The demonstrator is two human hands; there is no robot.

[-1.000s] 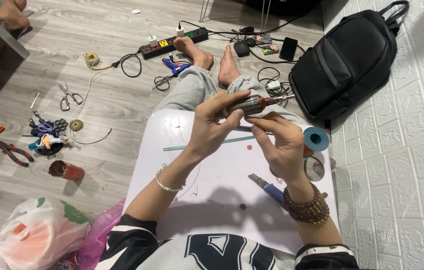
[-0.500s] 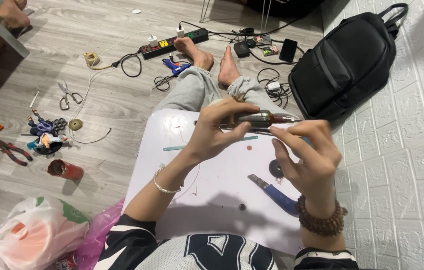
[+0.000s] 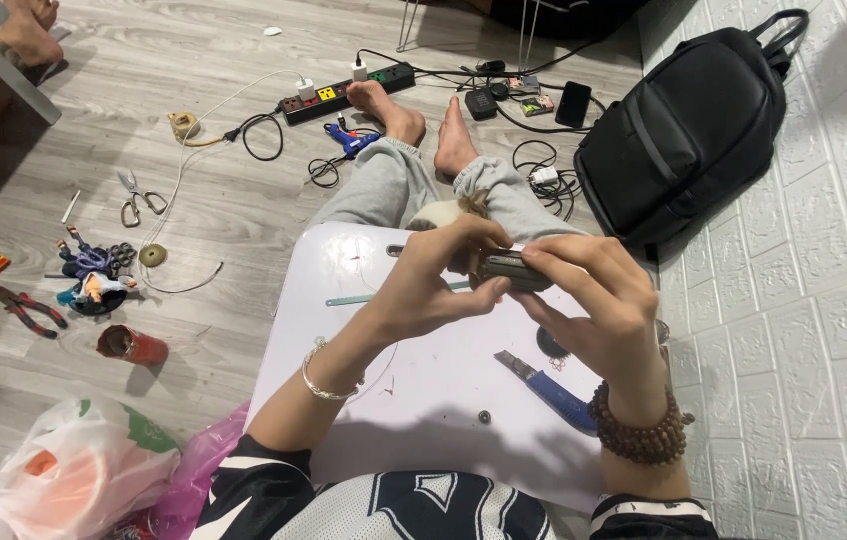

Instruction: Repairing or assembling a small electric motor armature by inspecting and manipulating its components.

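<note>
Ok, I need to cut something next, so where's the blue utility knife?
In the head view, the blue utility knife lies on the white lap table, on the person's right, just below the right hand.

You wear a black-and-white patterned shirt (image 3: pixel 383 505), grey trousers (image 3: pixel 383 185), a thin silver bangle (image 3: pixel 323 385) on your left wrist, and a brown beaded bracelet (image 3: pixel 640 437) on your right; your feet (image 3: pixel 423 120) are bare.

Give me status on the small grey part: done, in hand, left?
Done: nothing looks finished. In hand: left hand and right hand both grip the small grey part above the white table. Left: blue utility knife and a small black ring lie unused on the table.
</note>
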